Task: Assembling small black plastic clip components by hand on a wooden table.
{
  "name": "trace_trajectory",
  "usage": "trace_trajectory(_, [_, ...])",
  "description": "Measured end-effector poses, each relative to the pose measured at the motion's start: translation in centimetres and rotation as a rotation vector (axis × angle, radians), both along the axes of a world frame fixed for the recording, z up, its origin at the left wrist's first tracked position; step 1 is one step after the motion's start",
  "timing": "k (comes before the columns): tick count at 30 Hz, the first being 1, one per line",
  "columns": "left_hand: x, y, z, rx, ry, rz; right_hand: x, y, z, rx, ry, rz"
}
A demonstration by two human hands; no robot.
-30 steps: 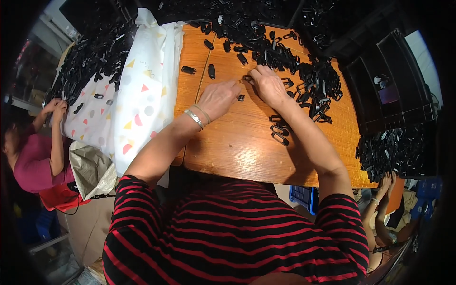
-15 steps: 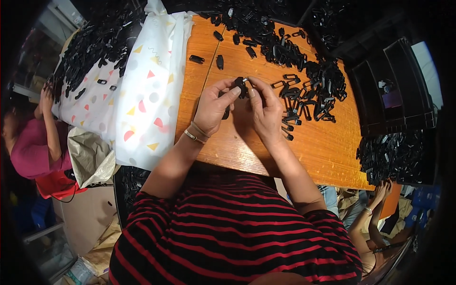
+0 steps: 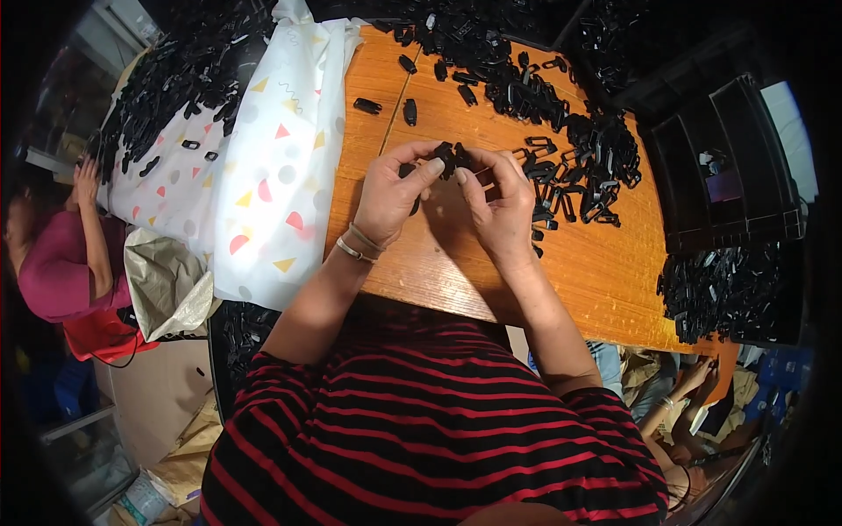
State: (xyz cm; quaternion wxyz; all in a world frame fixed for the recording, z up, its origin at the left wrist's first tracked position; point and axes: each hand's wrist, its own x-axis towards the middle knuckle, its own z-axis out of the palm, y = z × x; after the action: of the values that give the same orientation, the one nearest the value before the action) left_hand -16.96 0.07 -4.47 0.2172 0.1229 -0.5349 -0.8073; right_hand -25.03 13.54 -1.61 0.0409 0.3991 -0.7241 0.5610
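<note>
My left hand point(image 3: 390, 193) pinches a small black plastic buckle part point(image 3: 445, 158) between thumb and fingers, above the wooden table. Further black pieces point(image 3: 414, 203) show under its curled fingers, mostly hidden. Fingertip to fingertip with it, my right hand point(image 3: 500, 197) grips a second black buckle part point(image 3: 460, 160). The two parts are held close together; whether they are joined I cannot tell. Just right of my right hand lies a heap of open-framed black plastic parts point(image 3: 570, 180). Beyond my left hand, a few loose closed black pieces point(image 3: 410, 111) rest on the wood.
A patterned white sheet point(image 3: 272, 175) covers the table's left side, with a black pile point(image 3: 175, 88) beyond it. More black parts point(image 3: 465, 39) lie along the far edge. A black crate point(image 3: 732, 167) stands at right. Co-workers' hands point(image 3: 86, 182) show at left and lower right.
My right hand's fingers have closed in toward the left hand, and a black part now shows at their tips. At lower right, a co-worker's hands have drawn back from the black pile.
</note>
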Motion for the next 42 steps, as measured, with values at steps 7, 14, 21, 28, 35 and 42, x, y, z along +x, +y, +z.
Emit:
trace_trajectory(7, [0.3, 0.3, -0.3, -0.105, -0.016, 0.031, 0.0, 0.1, 0.0, 0.061, 0.106, 0.035])
trace_trajectory(14, [1.1, 1.6, -0.2, -0.279, -0.047, 0.073, 1.0, -0.3, -2.5, 0.075, 0.312, -0.068])
trace_trajectory(21, [3.0, 1.2, -0.1, -0.029, -0.105, -0.048, 3.6, -0.5, -3.0, 0.146, -0.089, 0.121])
trace_trajectory(28, [4.4, 0.9, -0.3, 0.081, -0.091, -0.182, 5.5, -0.2, -3.1, 0.084, -0.184, 0.168])
trace_trajectory(35, [14.2, -1.2, 5.1, -0.267, -0.625, -0.346, 3.0, 7.0, -1.9, 0.491, 0.166, 0.212])
trace_trajectory(42, [32.8, -7.1, -2.6, -0.543, -1.084, -0.086, -1.7, 12.3, -4.2, 0.679, 0.302, -0.109])
